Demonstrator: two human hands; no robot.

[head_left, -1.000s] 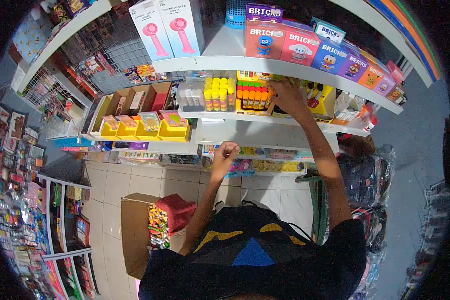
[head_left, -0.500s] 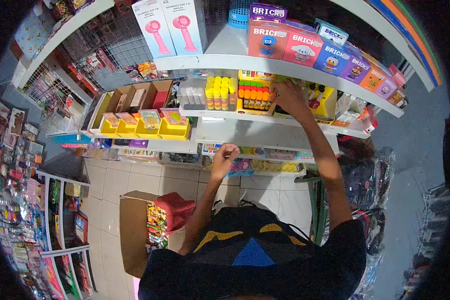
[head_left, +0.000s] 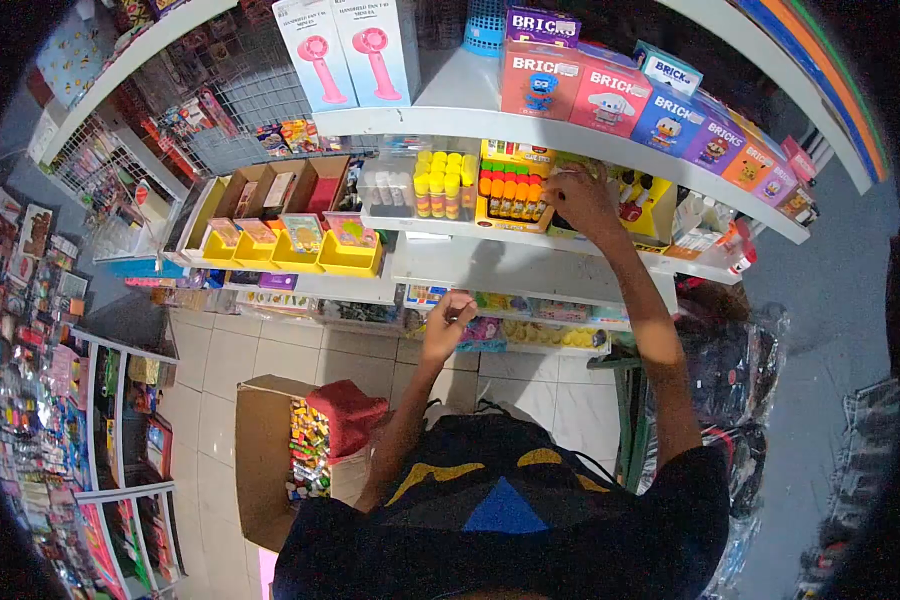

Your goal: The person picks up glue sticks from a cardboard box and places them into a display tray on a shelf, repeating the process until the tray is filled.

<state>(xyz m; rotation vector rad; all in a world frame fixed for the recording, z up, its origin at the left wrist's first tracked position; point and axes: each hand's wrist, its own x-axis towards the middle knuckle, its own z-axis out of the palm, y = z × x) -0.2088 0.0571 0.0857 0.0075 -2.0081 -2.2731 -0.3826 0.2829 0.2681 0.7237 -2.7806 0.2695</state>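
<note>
Hand [head_left: 580,198] still beside orange tubes [head_left: 517,194]

You see small tubes [head_left: 515,192] in orange, red and green, their display box [head_left: 510,223] mostly yellow. The bottles [head_left: 438,185] are yellow too. Toy boxes [head_left: 607,102] run coral, pink, blue, purple and orange. Your black shirt [head_left: 610,550] bears a blue triangle and yellow patches; the cloth [head_left: 346,415] is red.

Upper shelf [head_left: 458,95]: BRICKS boxes [head_left: 604,105], fan boxes [head_left: 380,65] | shelf below [head_left: 440,228]: display box [head_left: 511,223] | floor [head_left: 282,356]: carton [head_left: 262,460]
</note>
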